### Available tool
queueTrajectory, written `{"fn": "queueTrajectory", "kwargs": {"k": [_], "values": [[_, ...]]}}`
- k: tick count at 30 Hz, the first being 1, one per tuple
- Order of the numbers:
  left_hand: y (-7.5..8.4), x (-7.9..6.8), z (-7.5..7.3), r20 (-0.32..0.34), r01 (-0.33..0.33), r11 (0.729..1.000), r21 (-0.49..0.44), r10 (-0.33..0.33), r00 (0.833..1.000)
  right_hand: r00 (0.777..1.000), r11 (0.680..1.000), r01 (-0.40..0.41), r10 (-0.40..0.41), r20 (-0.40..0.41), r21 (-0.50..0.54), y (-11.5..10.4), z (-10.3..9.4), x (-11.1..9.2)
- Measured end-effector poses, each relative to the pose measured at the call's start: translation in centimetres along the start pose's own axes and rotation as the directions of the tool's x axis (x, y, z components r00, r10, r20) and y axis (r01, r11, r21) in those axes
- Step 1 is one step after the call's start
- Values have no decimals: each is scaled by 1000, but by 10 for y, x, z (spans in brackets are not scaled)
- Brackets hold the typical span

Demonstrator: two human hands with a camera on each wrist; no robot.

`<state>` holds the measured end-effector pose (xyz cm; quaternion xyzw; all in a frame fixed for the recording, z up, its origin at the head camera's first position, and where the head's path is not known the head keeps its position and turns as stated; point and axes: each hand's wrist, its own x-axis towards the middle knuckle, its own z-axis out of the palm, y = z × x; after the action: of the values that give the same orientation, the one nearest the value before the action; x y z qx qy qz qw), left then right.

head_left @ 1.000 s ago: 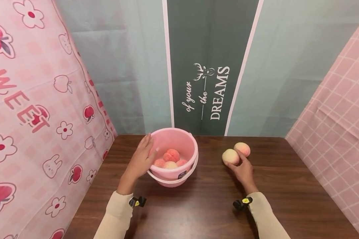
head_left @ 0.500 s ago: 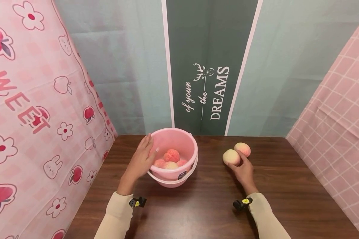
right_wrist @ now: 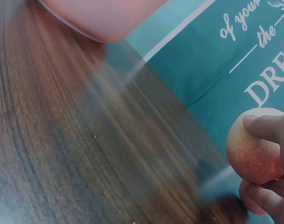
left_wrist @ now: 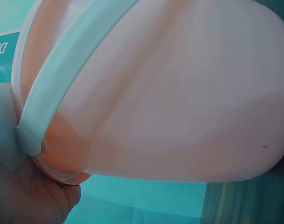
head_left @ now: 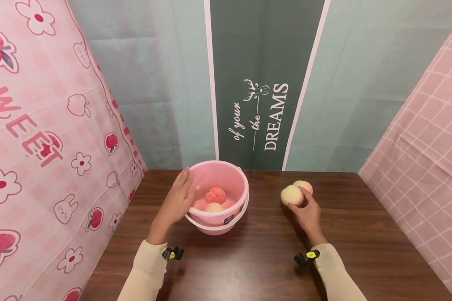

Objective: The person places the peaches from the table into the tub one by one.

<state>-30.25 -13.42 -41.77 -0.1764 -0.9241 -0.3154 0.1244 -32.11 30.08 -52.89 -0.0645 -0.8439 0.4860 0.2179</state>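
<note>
A pink bucket [head_left: 218,171] with a pale handle stands left of centre on the table, several peaches [head_left: 215,195] inside it. My left hand [head_left: 177,198] grips the bucket's left rim, thumb over the inner side; the left wrist view shows the bucket's wall [left_wrist: 179,93] close up. Out to the right, my right hand [head_left: 309,213] pinches a pale yellow peach [head_left: 291,196] between thumb and fingers. A second peach [head_left: 303,185] lies just behind it, partly covered. The right wrist view shows the held peach [right_wrist: 254,149] with its red-speckled side.
The brown wooden table [head_left: 263,255] runs back to a green and teal cloth [head_left: 263,50]. A pink printed cloth [head_left: 79,125] hangs at the left, a pink checked one [head_left: 429,125] at the right.
My right hand has lifted the pinched peach slightly, and it now overlaps more of the peach behind. The left hand and the bucket have stayed in place.
</note>
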Motion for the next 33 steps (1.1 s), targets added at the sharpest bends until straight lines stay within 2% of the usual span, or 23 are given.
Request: {"fn": "queueTrajectory", "kwargs": {"k": [8,14,24,33], "values": [[0,-1,0,6,9,1000,1,-9,1000,1000,1000,-17,17,-11,-8,-6,-1,-2],[0,-1,-1,7,3,1000,-8,-3,1000,999,1000,-18,19,-30,25,-12,-3,-4],[2,1,-1,-4,-5,1000,7,5,1000,998,990,55,-48,-50,132,-33,-7,-3],[1,0,-1,-2,-5,1000,17,5,1000,996,989,91,-89,-27,118,-48,-12,-7]]}}
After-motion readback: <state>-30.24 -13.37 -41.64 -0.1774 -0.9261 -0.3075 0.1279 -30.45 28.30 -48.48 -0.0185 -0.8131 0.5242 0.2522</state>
